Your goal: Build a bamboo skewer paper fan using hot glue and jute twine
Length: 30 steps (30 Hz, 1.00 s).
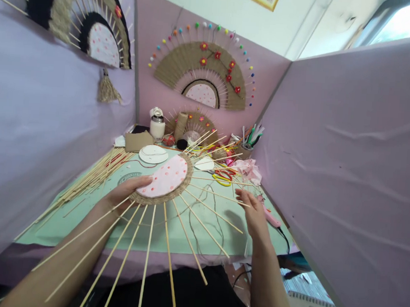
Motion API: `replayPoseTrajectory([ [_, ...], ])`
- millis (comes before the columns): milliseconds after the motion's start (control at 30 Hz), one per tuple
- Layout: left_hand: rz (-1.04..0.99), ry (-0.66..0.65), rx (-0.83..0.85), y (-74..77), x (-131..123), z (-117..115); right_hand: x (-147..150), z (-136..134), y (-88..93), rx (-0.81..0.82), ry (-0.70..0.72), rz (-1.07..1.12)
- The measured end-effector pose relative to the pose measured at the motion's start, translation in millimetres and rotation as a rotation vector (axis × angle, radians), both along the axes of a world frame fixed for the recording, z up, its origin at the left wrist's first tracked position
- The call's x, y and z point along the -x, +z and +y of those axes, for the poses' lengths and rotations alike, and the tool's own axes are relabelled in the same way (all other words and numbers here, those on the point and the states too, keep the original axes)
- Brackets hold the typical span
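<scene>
My left hand (125, 192) grips a half-round fan base (166, 178) by its left end, thumb on top and fingers hidden beneath. The base has a white face with pink-red dots and a twine-wrapped curved rim. Thin wooden sticks (164, 230) fan out from that rim, toward me and to the right. My right hand (252, 208) is at the right, by the tips of the right-hand sticks, its fingers bent close together; whether it pinches anything is unclear. A loose length of twine (191, 218) loops over the green tabletop below the sticks.
Bundled sticks (91, 178) lie at left. Behind are a white disc (153, 154), a jar (157, 127), a twine spool (181, 125) and yellow-handled scissors (222, 179). A pink glue gun (271, 217) with a black cord lies right. Partition walls (345, 149) enclose the table; finished fans (211, 69) hang there.
</scene>
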<state>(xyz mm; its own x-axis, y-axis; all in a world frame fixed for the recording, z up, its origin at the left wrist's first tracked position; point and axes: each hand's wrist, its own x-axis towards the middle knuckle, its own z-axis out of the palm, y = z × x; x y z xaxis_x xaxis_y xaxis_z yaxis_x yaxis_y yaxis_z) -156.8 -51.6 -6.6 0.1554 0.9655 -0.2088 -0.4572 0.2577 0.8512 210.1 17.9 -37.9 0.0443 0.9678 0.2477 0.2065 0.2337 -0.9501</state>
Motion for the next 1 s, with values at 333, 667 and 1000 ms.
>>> replayPoseTrajectory([
  [333,0.017,0.047,0.014,0.4,-6,8,-114,26,-37.3,0.062,-0.285,-1.128],
  [667,-0.115,0.038,0.104,-0.7,-6,13,-114,34,-31.9,-0.008,-0.258,-0.908],
  [1000,-0.571,-0.200,0.233,-4.9,-57,9,-33,-26,43.7,-0.066,-0.021,0.377],
])
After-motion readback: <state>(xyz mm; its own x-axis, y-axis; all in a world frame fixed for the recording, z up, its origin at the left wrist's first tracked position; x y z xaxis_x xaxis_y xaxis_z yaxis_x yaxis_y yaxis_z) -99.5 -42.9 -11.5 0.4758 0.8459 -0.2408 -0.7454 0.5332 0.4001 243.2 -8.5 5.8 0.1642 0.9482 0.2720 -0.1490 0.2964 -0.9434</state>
